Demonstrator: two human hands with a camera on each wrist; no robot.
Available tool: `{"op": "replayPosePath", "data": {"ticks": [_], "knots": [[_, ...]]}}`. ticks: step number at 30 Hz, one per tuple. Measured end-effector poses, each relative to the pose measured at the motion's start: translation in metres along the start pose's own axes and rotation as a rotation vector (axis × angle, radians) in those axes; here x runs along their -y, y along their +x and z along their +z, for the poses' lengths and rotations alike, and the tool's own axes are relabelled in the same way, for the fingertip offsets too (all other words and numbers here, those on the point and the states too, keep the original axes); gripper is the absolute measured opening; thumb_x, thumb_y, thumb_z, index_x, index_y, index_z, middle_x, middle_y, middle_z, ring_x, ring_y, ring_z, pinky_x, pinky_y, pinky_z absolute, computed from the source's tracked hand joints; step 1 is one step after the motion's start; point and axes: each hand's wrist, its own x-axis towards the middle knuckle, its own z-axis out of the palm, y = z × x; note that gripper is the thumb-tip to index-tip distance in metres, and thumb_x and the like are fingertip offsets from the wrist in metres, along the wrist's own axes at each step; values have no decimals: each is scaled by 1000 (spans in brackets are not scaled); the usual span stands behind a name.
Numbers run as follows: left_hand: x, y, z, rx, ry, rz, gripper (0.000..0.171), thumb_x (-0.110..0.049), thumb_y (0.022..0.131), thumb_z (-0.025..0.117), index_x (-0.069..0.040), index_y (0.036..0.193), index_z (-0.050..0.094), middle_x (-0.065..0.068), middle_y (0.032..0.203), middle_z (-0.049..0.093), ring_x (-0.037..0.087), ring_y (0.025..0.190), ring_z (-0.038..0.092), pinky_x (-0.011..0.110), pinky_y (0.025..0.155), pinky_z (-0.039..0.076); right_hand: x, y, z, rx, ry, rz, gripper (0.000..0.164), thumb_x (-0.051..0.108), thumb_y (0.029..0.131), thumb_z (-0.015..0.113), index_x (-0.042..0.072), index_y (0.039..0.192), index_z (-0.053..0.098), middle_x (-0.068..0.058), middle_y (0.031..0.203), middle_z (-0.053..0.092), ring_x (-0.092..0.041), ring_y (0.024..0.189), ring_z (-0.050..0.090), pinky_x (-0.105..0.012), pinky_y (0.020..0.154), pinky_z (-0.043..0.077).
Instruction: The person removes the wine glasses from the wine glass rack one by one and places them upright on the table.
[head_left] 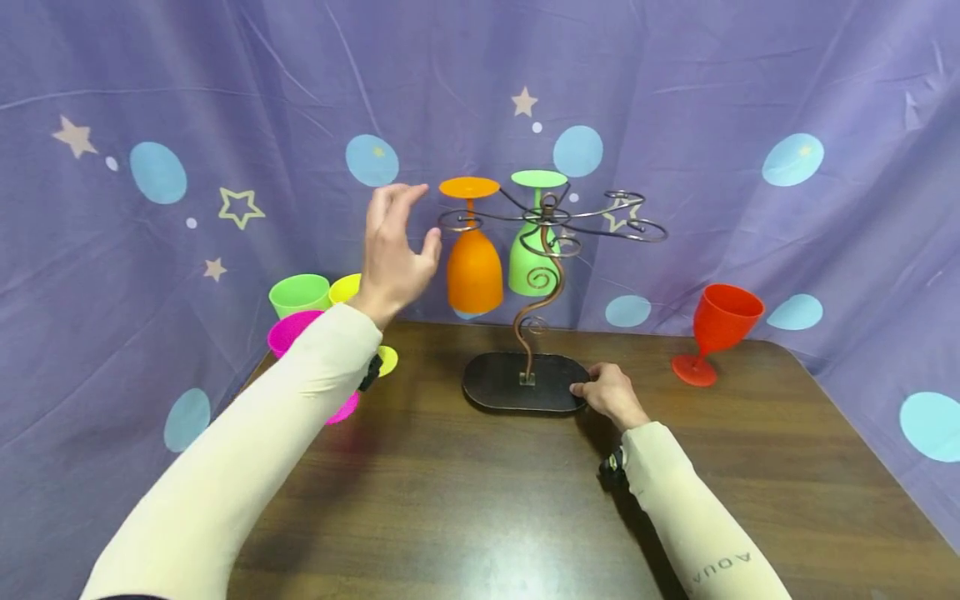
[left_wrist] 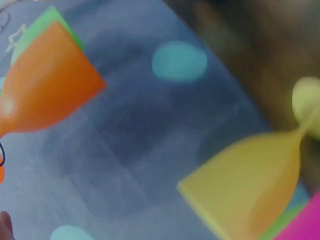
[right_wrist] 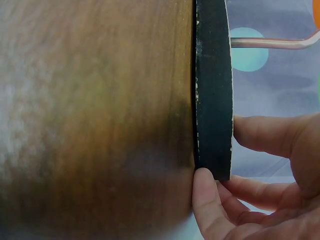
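A wine glass rack with a wavy copper stem and curled wire arms stands upright on its black oval base point(head_left: 491, 385). An orange plastic goblet point(head_left: 474, 275) and a light green goblet point(head_left: 525, 262) hang upside down from its arms. My left hand point(head_left: 396, 262) is raised just left of the orange goblet, thumb and fingers apart with nothing between them. My right hand point(head_left: 611, 393) grips the right end of the base. In the right wrist view, its thumb point(right_wrist: 260, 132) lies on the base's top and its fingers are at the edge.
A red goblet point(head_left: 723, 321) stands upright at the back right of the wooden table point(head_left: 450, 492). Upright green point(head_left: 300, 292), yellow point(head_left: 346, 287) and pink point(head_left: 291, 332) goblets stand at the left, partly behind my left arm. A purple curtain point(head_left: 465, 75) hangs behind.
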Motion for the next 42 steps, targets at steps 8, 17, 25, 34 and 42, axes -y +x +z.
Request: {"op": "replayPosePath", "data": {"ticks": [8,17,25,34,42], "knots": [[0,26,5,222,52,204,47,2,76,65,1,123,61,16,118,60,32,111,52,35,101,39,0,2,-1,3,5,12,47,23,83,72,-7,117,57,-24,109,61,-37,101,56,-48,92,44],[-1,41,16,225,74,240,27,12,78,55,3,98,71,14,96,64,32,91,56,38,84,45,-1,1,2,19,30,32,48,23,84,72,-6,119,55,-22,106,61,-34,96,57,-47,90,45],[-3,43,14,198,59,286,19,11,81,56,3,90,70,14,87,61,32,82,54,40,76,44,-2,1,1,20,43,33,50,23,85,71,-7,121,54,-23,110,61,-35,99,57,-47,92,44],[-8,41,2,213,73,293,17,10,85,56,3,92,70,12,85,60,31,81,54,38,76,45,-4,-1,1,11,52,16,48,23,84,71,-6,120,55,-22,104,62,-33,91,60,-45,89,45],[-15,40,-15,246,73,385,13,9,87,56,4,91,68,14,83,59,31,78,52,37,73,45,-3,-5,1,3,51,12,47,23,84,71,-6,118,56,-23,110,60,-35,100,55,-47,91,45]]}}
